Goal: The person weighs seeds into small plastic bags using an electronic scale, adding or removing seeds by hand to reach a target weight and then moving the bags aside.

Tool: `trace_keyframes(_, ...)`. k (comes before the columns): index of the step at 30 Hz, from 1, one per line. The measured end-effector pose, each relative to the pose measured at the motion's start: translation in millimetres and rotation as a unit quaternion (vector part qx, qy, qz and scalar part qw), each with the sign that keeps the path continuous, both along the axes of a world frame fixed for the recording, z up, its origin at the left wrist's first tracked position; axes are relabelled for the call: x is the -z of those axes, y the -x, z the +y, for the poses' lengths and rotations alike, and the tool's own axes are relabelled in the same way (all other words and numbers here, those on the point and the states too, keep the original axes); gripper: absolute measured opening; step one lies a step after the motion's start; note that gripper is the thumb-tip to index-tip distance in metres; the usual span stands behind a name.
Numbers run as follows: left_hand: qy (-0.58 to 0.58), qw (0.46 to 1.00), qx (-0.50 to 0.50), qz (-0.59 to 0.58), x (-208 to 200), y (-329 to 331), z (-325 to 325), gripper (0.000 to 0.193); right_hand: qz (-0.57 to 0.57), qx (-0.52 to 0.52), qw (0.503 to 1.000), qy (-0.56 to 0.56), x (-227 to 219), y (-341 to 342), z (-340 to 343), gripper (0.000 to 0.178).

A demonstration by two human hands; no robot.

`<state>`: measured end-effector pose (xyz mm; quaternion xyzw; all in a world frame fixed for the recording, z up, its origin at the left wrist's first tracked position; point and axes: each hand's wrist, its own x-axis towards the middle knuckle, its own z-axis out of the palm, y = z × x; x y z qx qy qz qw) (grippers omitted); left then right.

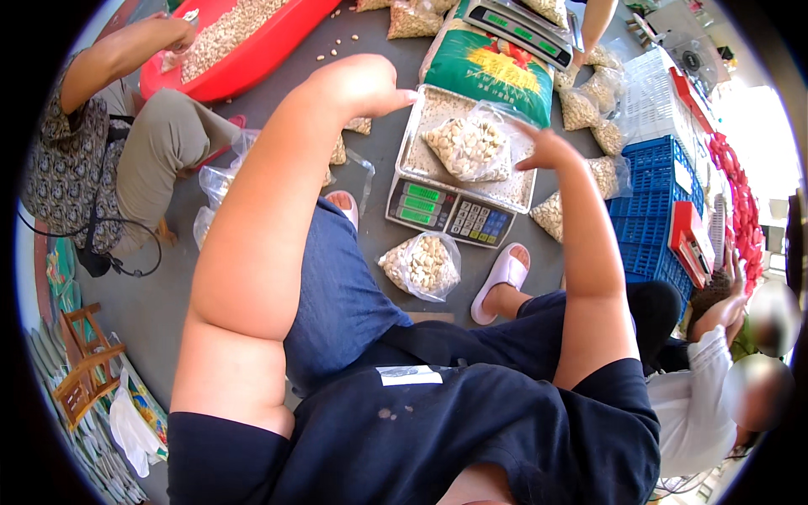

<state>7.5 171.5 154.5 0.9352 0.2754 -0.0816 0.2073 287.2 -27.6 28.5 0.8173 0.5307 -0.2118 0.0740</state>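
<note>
A grey concrete floor (278, 84) fills the scene, strewn with a few loose kernels and crowded with goods. On it stands an electronic weighing scale (450, 212) with green displays and a keypad facing the person; its metal pan (412, 151) carries a clear plastic bag of pale kernels (467, 147).

The right hand (547, 150) pinches the bag's upper right corner of loose plastic, fingers narrowed on the film, so the bag's bulk lies just left of and slightly below the grip, resting on the pan. The left hand (362, 84) hovers above the pan's left edge, curled into a loose fist with the thumb pointing right; whether it holds anything cannot be told. It is near the bag but not touching it.

A second filled bag (421, 265) lies on the floor just in front of the scale, between the person's sandalled feet (501, 282). More filled bags (589, 109) are heaped to the right of the scale, beside stacked blue plastic crates (652, 210). Behind the scale lies a green printed sack (492, 67), with another scale (518, 29) on top of it.

At upper left, a seated person in a patterned top reaches a hand (172, 34) into a red tub of kernels (236, 42). At lower right, another person in a white shirt (699, 404) sits close by.
</note>
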Motion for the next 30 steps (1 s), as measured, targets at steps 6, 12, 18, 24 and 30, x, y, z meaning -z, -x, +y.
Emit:
trace_keyframes(6,0.097,0.993,-0.063,0.034,7,-33,17,0.039,0.194,0.13,0.969,-0.081,58,-12,11,0.034)
trace_keyframes(12,0.165,0.979,-0.113,0.036,8,-44,42,0.045,0.267,0.165,0.906,-0.286,-17,-36,-44,0.032)
trace_keyframes(18,0.094,0.993,-0.055,0.04,110,-35,137,0.037,0.289,0.29,0.784,-0.466,-70,-83,-85,0.032)
trace_keyframes(24,-0.079,0.953,-0.012,0.294,191,-22,128,0.099,0.136,0.404,0.764,-0.484,-3,-134,-129,0.027)
trace_keyframes(30,-0.246,0.929,-0.004,0.276,281,-14,125,0.098,-0.048,0.321,0.912,-0.252,138,-209,-205,0.032)
